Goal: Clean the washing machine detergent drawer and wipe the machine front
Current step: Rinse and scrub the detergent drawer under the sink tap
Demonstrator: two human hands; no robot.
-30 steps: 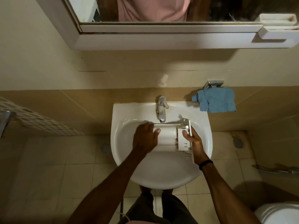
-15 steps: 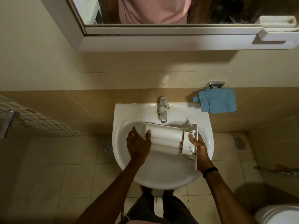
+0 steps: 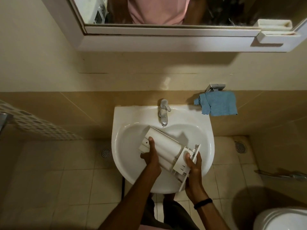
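- White plastic drawer (image 3: 166, 150) from the washing machine was held over the bowl of the sink (image 3: 119, 130).
- It lay slanted, with one end up near the tap (image 3: 163, 112) and the other end low on the right.
- The left hand (image 3: 150, 156) held the end near the tap, with its fingers curled round the side of the drawer.
- The right hand (image 3: 193, 165) gripped the low end, where the flat front plate stuck out. Its thumb pressed on top of the drawer.
- Both hands were closed on the drawer, so neither hand was free.
- A black band (image 3: 203, 203) sat on the right wrist.
- The tap stood at the back of the sink, in the middle.
- I could not tell if water was coming out of it.
- A blue cloth (image 3: 217, 105) hung on a metal holder on the wall, just right of the sink.
- A mirror (image 3: 166, 10) in a white frame hung on the wall above.
- Part of a white toilet (image 3: 282, 219) showed in the bottom right corner.
- A round drain (image 3: 105, 153) sat in the tiled floor, left of the sink.
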